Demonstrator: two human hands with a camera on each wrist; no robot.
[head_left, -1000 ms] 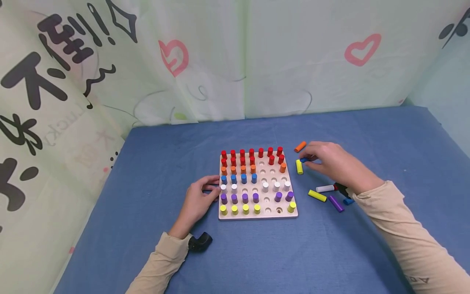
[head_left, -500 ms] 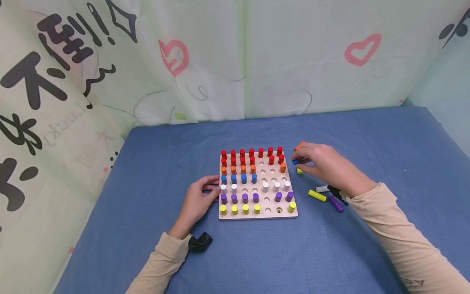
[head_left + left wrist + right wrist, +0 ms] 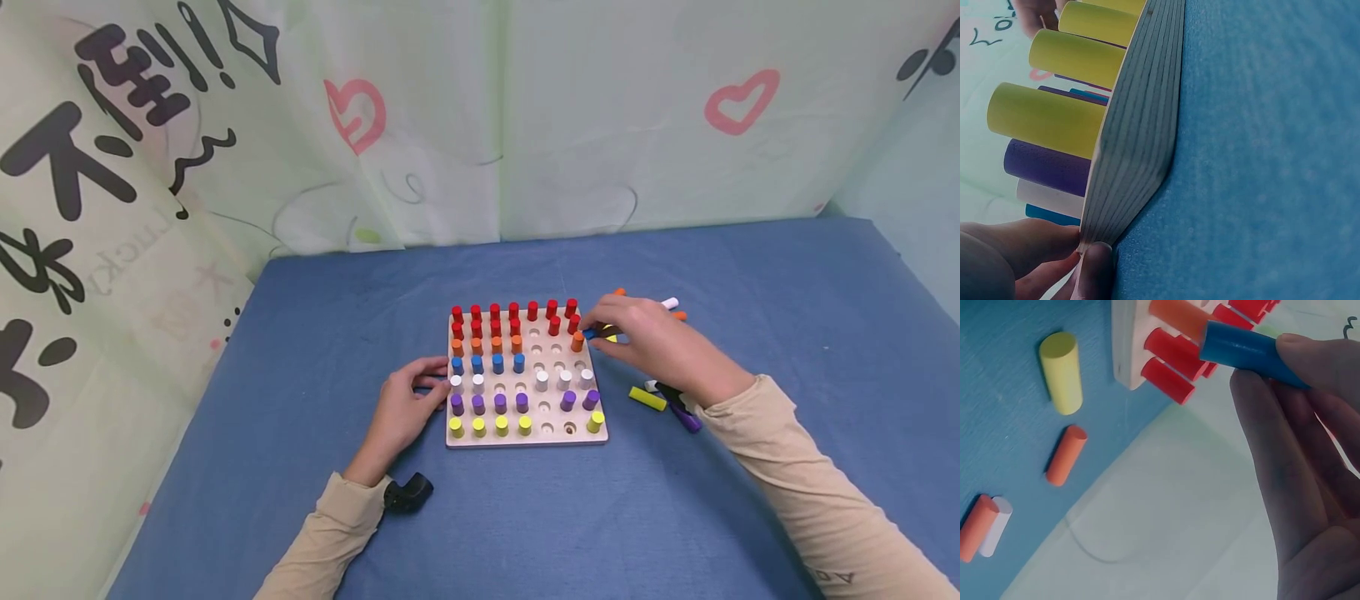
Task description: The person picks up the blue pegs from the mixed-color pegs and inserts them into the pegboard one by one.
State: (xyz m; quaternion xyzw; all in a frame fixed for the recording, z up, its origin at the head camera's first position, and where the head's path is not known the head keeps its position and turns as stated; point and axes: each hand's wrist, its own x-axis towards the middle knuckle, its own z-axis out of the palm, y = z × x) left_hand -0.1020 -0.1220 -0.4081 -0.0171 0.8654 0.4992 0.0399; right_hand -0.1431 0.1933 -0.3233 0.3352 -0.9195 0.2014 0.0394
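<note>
centrally: wooden pegboard (image 3: pixel 527 440) on blue cloth (image 3: pixel 525 517), rows of upright pegs by colour, several holes vacant on rt half. rt hand (image 3: pixel 651 343) above board's rt edge, pinching blue peg (image 3: pixel 1244 349) betw. thumb and fingertips (image 3: pixel 1300 353); peg carried off the cloth, free end aimed toward board, close to orange peg (image 3: pixel 577 342) and red pegs (image 3: pixel 513 311). lt hand (image 3: pixel 402 408) at board's lt edge, fingers curled round the edge, thumb (image 3: pixel 1094 272) pressed at the corner, steadying. loose on cloth rt of board: yellow peg (image 3: pixel 1062 372), orange pegs (image 3: pixel 1066 455), white peg (image 3: pixel 995 526), purple peg (image 3: pixel 688 419); second yellow peg (image 3: pixel 647 398) nearer the wrist. black wrist mount (image 3: pixel 407 493) at lt sleeve.

handling (judged): blue peg prob. light, rigid painted wood; smooth coat likely a bit slippery; not fragile. best held at mid-to-rear length w/ thumb opposing two fingers, leaving leading end bare. round body apt to roll if laid down. board light, may slide on cloth unless braced.
</note>
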